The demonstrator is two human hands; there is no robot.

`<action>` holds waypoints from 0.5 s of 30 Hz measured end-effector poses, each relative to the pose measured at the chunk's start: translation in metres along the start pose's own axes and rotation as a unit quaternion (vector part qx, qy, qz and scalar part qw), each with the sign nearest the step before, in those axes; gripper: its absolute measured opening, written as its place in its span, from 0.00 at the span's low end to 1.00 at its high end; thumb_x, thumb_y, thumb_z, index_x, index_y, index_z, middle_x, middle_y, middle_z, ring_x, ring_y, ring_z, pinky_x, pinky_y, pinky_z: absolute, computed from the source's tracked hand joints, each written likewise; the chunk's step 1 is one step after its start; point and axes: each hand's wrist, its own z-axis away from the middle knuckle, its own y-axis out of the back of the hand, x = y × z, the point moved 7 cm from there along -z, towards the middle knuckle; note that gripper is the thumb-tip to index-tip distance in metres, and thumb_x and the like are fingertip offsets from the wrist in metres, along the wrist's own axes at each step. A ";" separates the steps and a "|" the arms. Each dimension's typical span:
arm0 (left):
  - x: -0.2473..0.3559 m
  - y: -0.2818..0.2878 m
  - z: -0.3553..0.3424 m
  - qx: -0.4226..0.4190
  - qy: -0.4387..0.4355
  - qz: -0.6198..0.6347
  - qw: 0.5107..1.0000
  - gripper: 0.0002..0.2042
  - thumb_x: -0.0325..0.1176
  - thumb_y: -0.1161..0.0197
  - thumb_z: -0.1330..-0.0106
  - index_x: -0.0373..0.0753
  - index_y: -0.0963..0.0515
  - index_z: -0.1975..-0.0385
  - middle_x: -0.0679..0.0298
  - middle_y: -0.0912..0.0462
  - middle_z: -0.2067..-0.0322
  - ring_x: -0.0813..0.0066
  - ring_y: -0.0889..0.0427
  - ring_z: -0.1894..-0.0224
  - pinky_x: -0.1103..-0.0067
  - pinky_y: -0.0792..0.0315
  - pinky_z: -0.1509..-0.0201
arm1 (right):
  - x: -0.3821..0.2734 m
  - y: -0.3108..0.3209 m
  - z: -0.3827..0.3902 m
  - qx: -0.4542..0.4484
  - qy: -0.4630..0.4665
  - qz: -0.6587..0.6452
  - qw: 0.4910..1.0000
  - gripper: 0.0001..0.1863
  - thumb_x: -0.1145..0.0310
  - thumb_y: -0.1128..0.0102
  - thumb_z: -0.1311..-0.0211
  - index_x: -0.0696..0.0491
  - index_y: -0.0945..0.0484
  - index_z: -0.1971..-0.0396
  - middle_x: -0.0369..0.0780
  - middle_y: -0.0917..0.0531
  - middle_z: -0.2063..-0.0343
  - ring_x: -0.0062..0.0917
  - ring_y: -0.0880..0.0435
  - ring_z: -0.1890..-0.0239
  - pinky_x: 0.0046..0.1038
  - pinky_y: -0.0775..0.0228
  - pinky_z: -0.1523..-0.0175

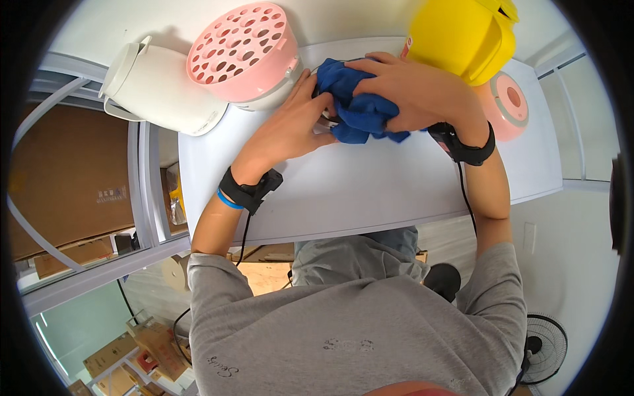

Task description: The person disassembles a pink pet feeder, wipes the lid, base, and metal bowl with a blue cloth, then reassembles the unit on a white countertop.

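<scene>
A crumpled blue cloth [356, 105] is bunched over an object near the back middle of the white table, mostly hiding it; a dark and pale edge shows on its left. My right hand [422, 96] grips the cloth from above and the right, fingers bent into it. My left hand [290, 129] is closed at the object's left side, touching the cloth, its thumb under the folds; what exactly it holds is hidden. Both wrists wear black strapped devices with cables.
Along the back of the white table [343, 191] stand a white kettle [162, 92], a pink holed-top appliance [241, 49], a yellow container [456, 36] and a pink rounded appliance [505, 109]. Cardboard boxes [155, 343] are at lower left, a fan [541, 346] at lower right.
</scene>
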 end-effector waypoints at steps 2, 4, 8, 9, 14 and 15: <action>-0.007 -0.004 -0.006 -0.053 0.105 0.142 0.983 0.30 0.27 0.13 0.42 0.37 0.22 0.42 0.43 0.34 0.20 0.38 0.31 0.18 0.57 0.19 0.27 | 0.000 -0.005 -0.001 0.017 0.016 -0.022 0.999 0.32 0.61 0.15 0.50 0.47 0.13 0.42 0.39 0.24 0.22 0.48 0.28 0.21 0.49 0.28 0.23; 0.002 0.005 -0.009 0.008 0.078 0.077 0.994 0.37 0.27 0.12 0.44 0.38 0.26 0.36 0.43 0.35 0.20 0.37 0.24 0.23 0.57 0.16 0.31 | 0.001 -0.014 -0.005 0.028 0.033 -0.022 0.999 0.34 0.54 0.13 0.49 0.48 0.14 0.41 0.38 0.22 0.24 0.46 0.27 0.22 0.48 0.27 0.24; 0.010 0.009 -0.013 0.081 0.013 -0.025 0.996 0.49 0.27 0.11 0.48 0.39 0.32 0.24 0.43 0.30 0.23 0.38 0.12 0.37 0.57 0.14 0.37 | 0.001 -0.017 -0.024 -0.012 0.016 -0.020 1.000 0.38 0.46 0.14 0.47 0.46 0.15 0.38 0.36 0.16 0.32 0.41 0.22 0.29 0.45 0.25 0.31; 0.009 0.007 -0.016 0.050 0.013 -0.018 0.999 0.51 0.27 0.11 0.48 0.38 0.34 0.22 0.42 0.29 0.25 0.38 0.12 0.38 0.57 0.14 0.38 | 0.001 -0.016 -0.025 -0.035 -0.004 -0.029 0.999 0.38 0.46 0.15 0.47 0.47 0.16 0.37 0.36 0.16 0.32 0.41 0.21 0.30 0.45 0.25 0.31; 0.016 0.011 -0.028 -0.041 0.041 -0.053 0.997 0.60 0.29 0.10 0.50 0.32 0.41 0.16 0.39 0.22 0.30 0.38 0.12 0.40 0.61 0.14 0.40 | 0.005 -0.017 -0.028 -0.016 -0.019 -0.038 0.999 0.42 0.46 0.14 0.48 0.46 0.18 0.33 0.36 0.12 0.39 0.41 0.18 0.34 0.44 0.25 0.32; 0.014 0.010 -0.028 -0.037 0.036 -0.053 0.997 0.61 0.31 0.09 0.51 0.31 0.42 0.15 0.40 0.22 0.31 0.39 0.11 0.41 0.61 0.14 0.40 | 0.005 -0.017 -0.029 -0.019 -0.023 -0.047 0.998 0.43 0.47 0.14 0.48 0.46 0.18 0.32 0.37 0.11 0.40 0.42 0.18 0.35 0.44 0.25 0.32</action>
